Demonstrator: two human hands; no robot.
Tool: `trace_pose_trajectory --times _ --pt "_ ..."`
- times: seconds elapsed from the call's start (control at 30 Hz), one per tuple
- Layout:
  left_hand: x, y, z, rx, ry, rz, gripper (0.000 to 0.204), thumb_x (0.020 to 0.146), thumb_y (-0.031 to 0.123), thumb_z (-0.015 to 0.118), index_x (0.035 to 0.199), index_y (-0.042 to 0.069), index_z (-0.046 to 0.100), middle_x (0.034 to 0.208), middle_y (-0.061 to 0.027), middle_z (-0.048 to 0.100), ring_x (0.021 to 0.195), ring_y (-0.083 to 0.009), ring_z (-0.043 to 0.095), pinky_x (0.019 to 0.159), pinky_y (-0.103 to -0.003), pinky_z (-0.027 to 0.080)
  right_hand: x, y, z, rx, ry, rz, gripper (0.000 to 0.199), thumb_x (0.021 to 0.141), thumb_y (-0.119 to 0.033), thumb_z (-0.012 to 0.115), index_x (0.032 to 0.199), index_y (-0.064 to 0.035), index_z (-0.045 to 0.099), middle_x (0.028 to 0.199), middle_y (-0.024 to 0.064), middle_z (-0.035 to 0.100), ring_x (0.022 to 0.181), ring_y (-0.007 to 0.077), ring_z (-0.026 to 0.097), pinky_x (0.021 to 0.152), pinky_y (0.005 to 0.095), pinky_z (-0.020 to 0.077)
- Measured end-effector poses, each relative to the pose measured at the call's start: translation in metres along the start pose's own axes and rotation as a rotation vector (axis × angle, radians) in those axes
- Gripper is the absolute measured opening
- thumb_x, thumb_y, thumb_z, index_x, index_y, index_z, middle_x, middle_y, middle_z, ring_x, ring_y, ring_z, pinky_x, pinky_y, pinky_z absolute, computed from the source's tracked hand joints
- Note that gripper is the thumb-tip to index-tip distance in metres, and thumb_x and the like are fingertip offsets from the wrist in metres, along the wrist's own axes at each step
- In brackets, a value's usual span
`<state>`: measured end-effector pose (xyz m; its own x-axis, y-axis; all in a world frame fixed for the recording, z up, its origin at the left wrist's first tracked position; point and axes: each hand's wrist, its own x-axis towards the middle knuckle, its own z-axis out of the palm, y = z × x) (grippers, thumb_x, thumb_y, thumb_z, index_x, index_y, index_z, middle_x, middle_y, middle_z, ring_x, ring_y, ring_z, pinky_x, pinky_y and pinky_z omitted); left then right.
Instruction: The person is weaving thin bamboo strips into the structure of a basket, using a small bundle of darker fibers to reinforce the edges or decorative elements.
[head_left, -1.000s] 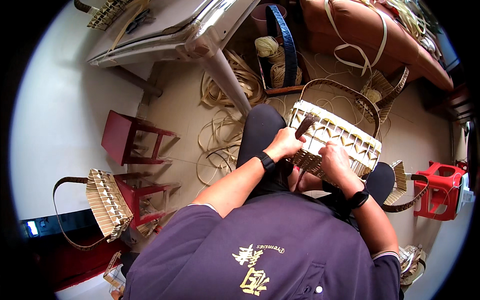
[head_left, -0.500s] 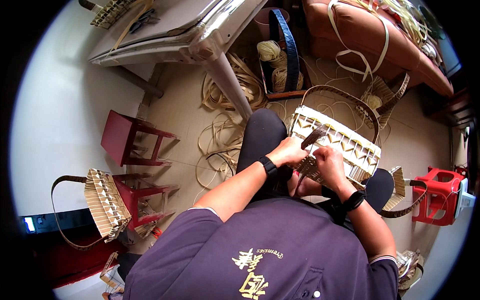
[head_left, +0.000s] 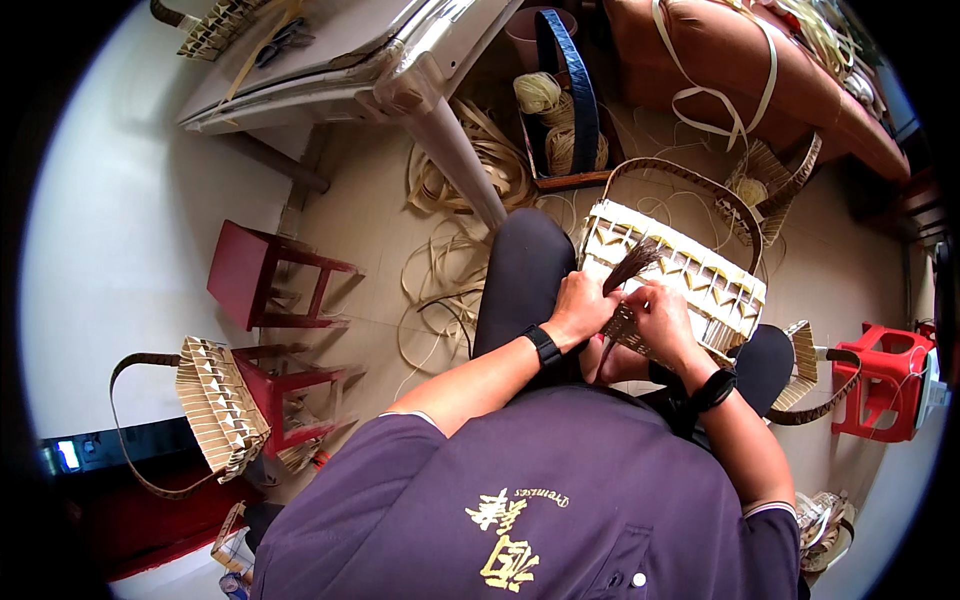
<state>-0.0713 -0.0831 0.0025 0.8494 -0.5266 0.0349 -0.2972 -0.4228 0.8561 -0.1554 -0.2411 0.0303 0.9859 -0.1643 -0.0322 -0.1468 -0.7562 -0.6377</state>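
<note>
A woven cream basket (head_left: 710, 280) with pale gold diamond-shaped folds rests across my lap, tilted, its brown wrapped handle (head_left: 690, 175) arching away from me. My left hand (head_left: 583, 310) is closed around a bundle of thin dark brown strands (head_left: 636, 262), whose loose ends fan out over the basket's side. Close beside it, my right hand (head_left: 662, 318) is pinched at the near edge of the basket, by the lower part of the bundle. What sits between the right fingertips is too small to make out. Both wrists wear black bands.
A grey table (head_left: 330, 80) stands at the upper left, with coiled strips (head_left: 465, 175) on the floor near its leg. Balls of cord fill a box (head_left: 560, 185) beyond my knee. Red wooden stools (head_left: 245, 275), a red plastic stool (head_left: 885, 385), finished-looking baskets (head_left: 215, 410) and a brown sofa (head_left: 700, 60) surround me.
My right fingers have come slightly closer to the left hand and the bundle. The left hand keeps its hold, and the basket stays on my lap while the whole view shifts a little.
</note>
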Motion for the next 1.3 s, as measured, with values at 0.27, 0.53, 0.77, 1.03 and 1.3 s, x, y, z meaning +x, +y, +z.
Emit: trace_pose_trajectory --times 0.27,0.53,0.77,1.03,1.3 --pt "-0.002 0.012 -0.013 -0.019 -0.071 -0.020 0.025 0.085 0.022 0.076 0.092 -0.003 0.075 0.076 -0.0270 0.068 0.073 -0.0417 0.071 0.068 -0.045 0.056 -0.001 0.008 0.000 0.119 0.144 -0.152 0.029 0.086 0.001 0.066 0.113 -0.0046 0.071 0.085 0.0158 0.067 0.073 0.0366 0.068 0.067 0.0416 0.0559" --pt "0.004 0.000 -0.008 -0.030 -0.131 -0.044 0.026 0.085 0.021 0.075 0.093 -0.004 0.073 0.080 -0.0281 0.068 0.077 -0.0422 0.072 0.069 -0.045 0.056 -0.013 0.009 0.009 -0.194 0.100 -0.355 0.044 0.081 -0.002 0.062 0.124 -0.0109 0.064 0.090 0.0135 0.064 0.068 0.0364 0.067 0.062 0.0458 0.0580" --pt "0.004 0.001 -0.011 -0.064 -0.140 -0.065 0.026 0.085 0.021 0.076 0.097 -0.002 0.075 0.083 -0.0259 0.072 0.079 -0.0362 0.075 0.071 -0.042 0.057 -0.010 -0.002 0.010 -0.090 0.138 -0.186 0.029 0.086 0.000 0.062 0.111 -0.0050 0.074 0.094 0.0142 0.066 0.070 0.0356 0.069 0.061 0.0444 0.0565" --pt "0.004 -0.013 0.000 -0.137 -0.064 -0.038 0.021 0.085 0.018 0.074 0.093 -0.002 0.075 0.081 -0.0218 0.074 0.078 -0.0345 0.076 0.073 -0.042 0.058 0.006 0.006 -0.008 1.185 -0.345 0.734 0.036 0.099 0.004 0.051 0.133 -0.0015 0.064 0.089 0.0043 0.065 0.066 0.0098 0.058 0.054 0.0216 0.0438" --pt "0.008 -0.010 -0.006 0.033 -0.229 -0.144 0.022 0.083 0.022 0.073 0.089 0.000 0.074 0.080 -0.0206 0.073 0.079 -0.0371 0.074 0.075 -0.044 0.057 -0.001 0.015 0.001 1.226 -0.412 0.601 0.039 0.098 0.003 0.047 0.133 -0.0067 0.063 0.084 0.0008 0.062 0.065 0.0065 0.051 0.053 0.0190 0.0385"
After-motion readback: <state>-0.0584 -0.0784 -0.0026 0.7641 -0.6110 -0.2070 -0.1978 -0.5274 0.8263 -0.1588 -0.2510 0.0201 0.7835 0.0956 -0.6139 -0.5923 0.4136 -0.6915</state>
